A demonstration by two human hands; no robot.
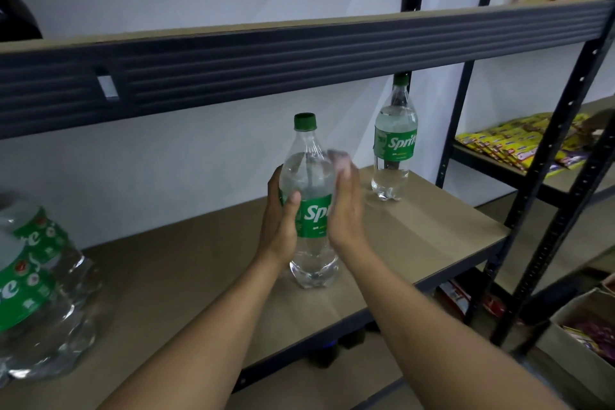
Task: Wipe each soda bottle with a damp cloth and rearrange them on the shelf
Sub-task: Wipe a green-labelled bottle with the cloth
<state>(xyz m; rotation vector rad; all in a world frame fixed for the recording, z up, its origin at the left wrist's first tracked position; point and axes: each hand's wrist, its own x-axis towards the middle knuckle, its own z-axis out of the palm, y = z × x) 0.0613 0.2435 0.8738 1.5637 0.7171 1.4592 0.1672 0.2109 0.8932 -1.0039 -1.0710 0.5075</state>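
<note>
The left hand gripped the bottle upright on the shelf, probably steadying it while the right hand, fingers straight, pressed a blurred cloth against it. A second bottle stood at two o'clock.

I read the middle bottle as clear, glossy plastic with a shiny green label and a duller green cap. The shelf board under it looks matt brown and smooth, like pressed fibre. The beam above it is dark painted metal, ribbed. Left of it, the packs wear crinkled clear film. Far right of it, the yellow packets look glossy.
</note>
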